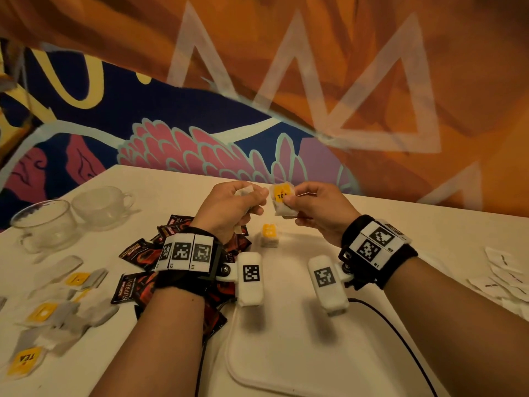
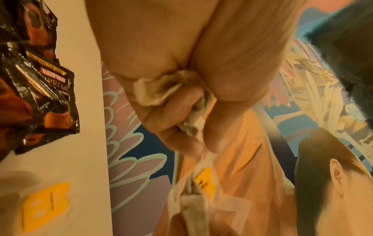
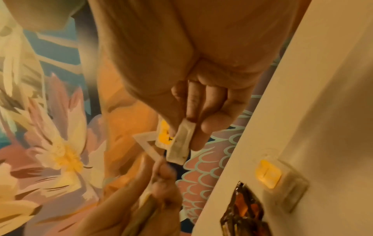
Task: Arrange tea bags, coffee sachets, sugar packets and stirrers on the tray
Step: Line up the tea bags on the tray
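Observation:
Both hands are raised above the far end of the white tray (image 1: 286, 353). My right hand (image 1: 309, 204) pinches a tea bag (image 1: 282, 197) with a yellow TEA label, also seen as the tea bag (image 3: 178, 140). My left hand (image 1: 237, 204) grips crumpled white tea bags (image 2: 159, 91) in its curled fingers. One tea bag (image 1: 269, 234) with a yellow tag lies on the tray's far edge. Black and red coffee sachets (image 1: 143, 253) lie heaped left of the tray, partly under my left wrist. More tea bags (image 1: 51, 313) lie at the far left. White sugar packets (image 1: 503, 279) lie at the right.
Two clear glass cups (image 1: 45, 224) stand at the back left of the white table (image 1: 429, 224). A black cable (image 1: 400, 339) runs over the tray's right side. A painted wall rises right behind the table's far edge.

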A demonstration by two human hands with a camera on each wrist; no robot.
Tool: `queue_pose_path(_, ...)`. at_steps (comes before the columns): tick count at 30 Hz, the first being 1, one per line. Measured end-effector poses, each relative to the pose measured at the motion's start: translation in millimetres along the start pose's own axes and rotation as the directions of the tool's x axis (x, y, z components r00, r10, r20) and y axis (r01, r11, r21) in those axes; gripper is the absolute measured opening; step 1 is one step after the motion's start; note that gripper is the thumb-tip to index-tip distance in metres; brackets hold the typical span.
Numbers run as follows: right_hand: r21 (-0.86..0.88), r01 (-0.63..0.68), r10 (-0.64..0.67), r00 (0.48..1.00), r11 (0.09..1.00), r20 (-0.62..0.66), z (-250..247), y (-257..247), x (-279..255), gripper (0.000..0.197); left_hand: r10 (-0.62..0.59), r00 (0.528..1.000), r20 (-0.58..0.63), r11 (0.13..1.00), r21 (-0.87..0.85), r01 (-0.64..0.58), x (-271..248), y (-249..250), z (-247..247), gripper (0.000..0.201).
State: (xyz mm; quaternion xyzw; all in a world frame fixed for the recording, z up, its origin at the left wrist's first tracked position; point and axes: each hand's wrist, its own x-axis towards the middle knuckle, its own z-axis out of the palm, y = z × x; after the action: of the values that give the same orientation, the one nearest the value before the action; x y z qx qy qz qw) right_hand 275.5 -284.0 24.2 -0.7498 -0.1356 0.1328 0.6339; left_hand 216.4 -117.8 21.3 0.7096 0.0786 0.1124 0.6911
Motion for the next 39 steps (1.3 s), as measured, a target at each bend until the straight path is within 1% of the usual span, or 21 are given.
queue_pose_path(1,-0.015,-0.033,0.033,0.999,0.999,-0.028,-2,4,4,0.008,-0.009,0.999,-0.046,1.0,0.0,0.009,2,-2,-2,0.01)
queue_pose_path(3,-0.106,-0.12,0.112,0.991,0.987,-0.076,-7,16,14,0.011,-0.04,0.993,-0.108,0.999,-0.034,0.036,5,-4,-7,0.007)
queue_pose_path(6,-0.272,-0.256,0.234,0.966,0.928,-0.111,-10,34,26,0.016,-0.069,0.991,-0.117,0.995,-0.085,0.06,6,-5,-9,0.008)
queue_pose_path(8,-0.335,-0.304,0.28,0.952,0.892,-0.121,-10,42,30,0.017,-0.068,0.992,-0.11,0.994,-0.087,0.058,6,-4,-9,0.009)
queue_pose_path(14,-0.456,-0.347,0.329,0.936,0.82,-0.121,-1,49,39,0.018,-0.073,0.991,-0.112,0.994,-0.083,0.064,8,-6,-11,0.008)
queue_pose_path(17,-0.465,-0.367,0.356,0.927,0.806,-0.116,4,53,43,0.018,-0.078,0.99,-0.116,0.994,-0.084,0.068,8,-6,-11,0.009)
queue_pose_path(19,-0.476,-0.376,0.355,0.925,0.795,-0.138,5,54,43,0.019,-0.08,0.99,-0.114,0.993,-0.1,0.068,8,-7,-11,0.01)
queue_pose_path(20,-0.535,-0.366,0.338,0.928,0.761,-0.155,5,54,42,0.022,-0.082,0.99,-0.114,0.992,-0.105,0.07,8,-7,-11,0.01)
queue_pose_path(21,-0.628,-0.345,0.303,0.936,0.698,-0.177,5,53,42,0.029,-0.084,0.99,-0.114,0.992,-0.104,0.072,8,-7,-11,0.009)
queue_pose_path(22,-0.719,-0.323,0.262,0.944,0.615,-0.2,6,53,42,0.036,-0.088,0.989,-0.115,0.992,-0.102,0.076,8,-7,-11,0.009)
queue_pose_path(23,-0.775,-0.306,0.225,0.95,0.552,-0.216,6,53,41,0.042,-0.095,0.989,-0.115,0.991,-0.105,0.083,9,-7,-10,0.009)
queue_pose_path(24,-0.797,-0.301,0.215,0.952,0.524,-0.218,6,54,41,0.045,-0.106,0.988,-0.113,0.989,-0.115,0.093,9,-7,-9,0.009)
queue_pose_path(25,-0.8,-0.298,0.211,0.953,0.521,-0.218,7,55,42,0.046,-0.122,0.986,-0.109,0.985,-0.131,0.108,9,-7,-8,0.009)
queue_pose_path(28,-0.788,-0.3,0.217,0.952,0.538,-0.215,5,57,43,0.048,-0.191,0.978,-0.08,0.962,-0.213,0.17,9,-5,-8,0.014)
queue_pose_path(31,-0.718,-0.299,0.218,0.954,0.628,-0.207,0,55,43,0.04,-0.222,0.975,-0.023,0.933,-0.296,0.206,8,-4,-10,0.022)
queue_pose_path(33,-0.676,-0.256,0.178,0.967,0.691,-0.185,-4,51,41,0.028,-0.216,0.976,0.001,0.936,-0.283,0.208,7,-3,-9,0.025)
queue_pose_path(34,-0.648,-0.211,0.135,0.977,0.732,-0.166,-4,46,39,0.022,-0.206,0.979,0.014,0.943,-0.265,0.202,6,-3,-8,0.026)
queue_pose_path(36,-0.561,-0.074,0.023,0.995,0.824,-0.097,-1,33,31,0.016,-0.174,0.983,0.048,0.954,-0.24,0.181,5,-3,-6,0.026)
queue_pose_path(38,-0.422,0.066,-0.07,0.998,0.904,0.006,5,15,22,0.013,-0.159,0.983,0.086,0.961,-0.215,0.174,4,-5,-4,0.024)
queue_pose_path(39,-0.347,0.104,-0.087,0.994,0.932,0.065,8,6,18,0.013,-0.159,0.983,0.097,0.965,-0.196,0.175,4,-6,-3,0.022)
